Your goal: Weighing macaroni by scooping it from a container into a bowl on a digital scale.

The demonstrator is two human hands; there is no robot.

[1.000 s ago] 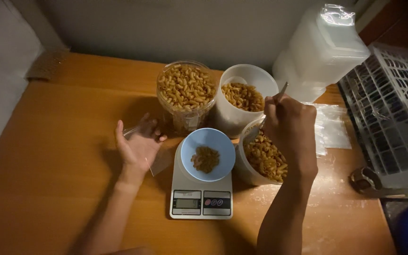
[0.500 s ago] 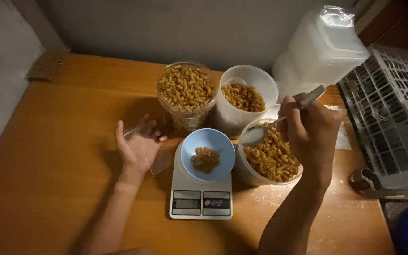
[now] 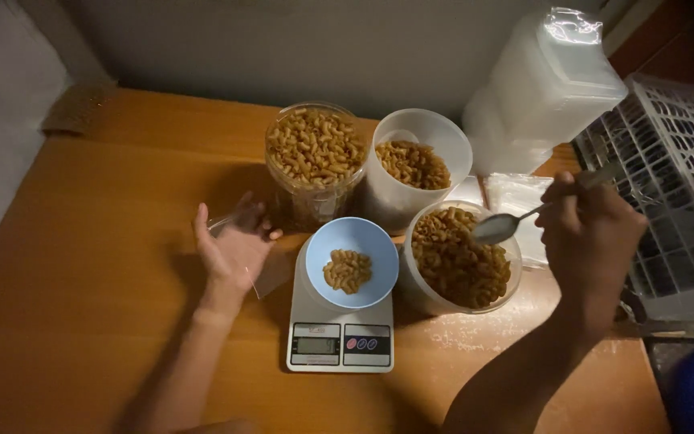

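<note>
Two hands flank the white kitchen scale (image 3: 339, 333) carrying a small blue bowl (image 3: 353, 261) of macaroni: the left hand (image 3: 230, 253) lies open beside it, touching a clear plastic bag (image 3: 263, 273). The right hand (image 3: 592, 241) grips a metal spoon (image 3: 504, 227), handle running up-right, its bowl over the white pasta tub (image 3: 459, 257) just right of the blue bowl.

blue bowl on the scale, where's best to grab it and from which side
Probably by the rim of the blue bowl from its left side: the pasta tubs crowd its top and right, and the left hand is open just beside it. The rim flares outward, so fingers can pinch it from above.
</note>
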